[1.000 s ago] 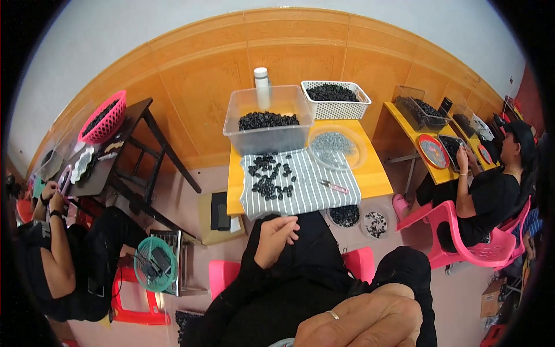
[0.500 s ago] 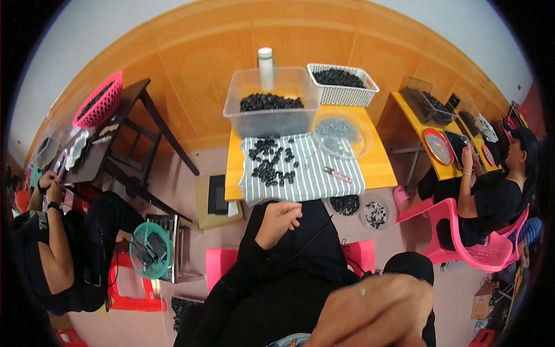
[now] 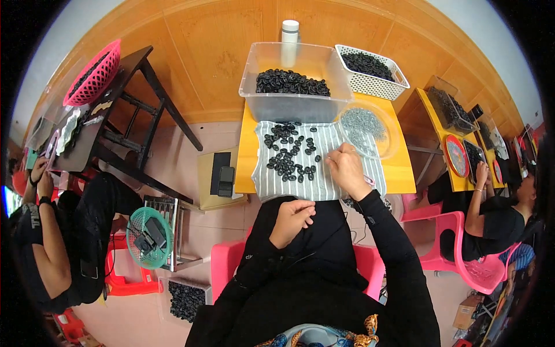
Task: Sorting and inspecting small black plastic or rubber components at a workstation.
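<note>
My left hand (image 3: 292, 221) hovers above my lap at the table's front edge, its fingers curled together. Anything pinched there is too small to make out. Over the right part of a grey-and-white striped cloth (image 3: 263, 186) is my right hand (image 3: 348, 169), fingers bent inward and their contents hidden. A pink handle (image 3: 369, 180) shows beside its wrist; the hand covers the rest of that tool. Left of this hand, small black oval pieces (image 3: 287, 161) lie scattered and heaped on the cloth. A round clear tray (image 3: 388, 151) of small silvery parts stands just beyond the hand.
At the yellow table's (image 3: 399, 173) back stand a clear bin (image 3: 295, 107) and a white basket (image 3: 378, 88), both holding black pieces. A white bottle (image 3: 290, 29) is behind the bin. Co-workers sit left and right. A green basket (image 3: 136, 254) is left of my pink chair (image 3: 228, 263).
My right hand has gone from low near my body up and forward onto the cloth, over the pink-handled tool. My left hand stays curled above my lap. The view has shifted.
</note>
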Demonstrator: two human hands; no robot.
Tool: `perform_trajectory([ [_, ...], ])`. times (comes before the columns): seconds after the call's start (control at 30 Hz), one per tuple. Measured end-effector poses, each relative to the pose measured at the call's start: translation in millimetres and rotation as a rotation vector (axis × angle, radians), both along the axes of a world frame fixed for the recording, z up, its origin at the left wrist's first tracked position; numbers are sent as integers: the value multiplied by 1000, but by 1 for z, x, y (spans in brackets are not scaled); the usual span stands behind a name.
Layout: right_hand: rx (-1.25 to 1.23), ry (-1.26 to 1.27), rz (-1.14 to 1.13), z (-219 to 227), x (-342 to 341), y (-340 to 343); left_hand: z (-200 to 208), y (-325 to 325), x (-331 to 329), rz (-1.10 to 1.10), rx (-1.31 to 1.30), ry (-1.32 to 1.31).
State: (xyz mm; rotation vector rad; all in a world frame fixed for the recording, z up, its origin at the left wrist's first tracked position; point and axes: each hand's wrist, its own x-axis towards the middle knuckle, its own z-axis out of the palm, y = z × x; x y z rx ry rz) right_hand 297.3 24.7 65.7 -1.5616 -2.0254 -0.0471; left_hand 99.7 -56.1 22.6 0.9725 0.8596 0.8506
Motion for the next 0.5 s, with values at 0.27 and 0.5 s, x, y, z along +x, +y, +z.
perform_trajectory([
  [0.27, -112, -150, -50, -16, -25, 19, -1, 9, -7, 68, -28, 6],
  [0.5, -136, -102, -1, -16, -17, 11, -6, 10, -7, 59, -36, 3],
])
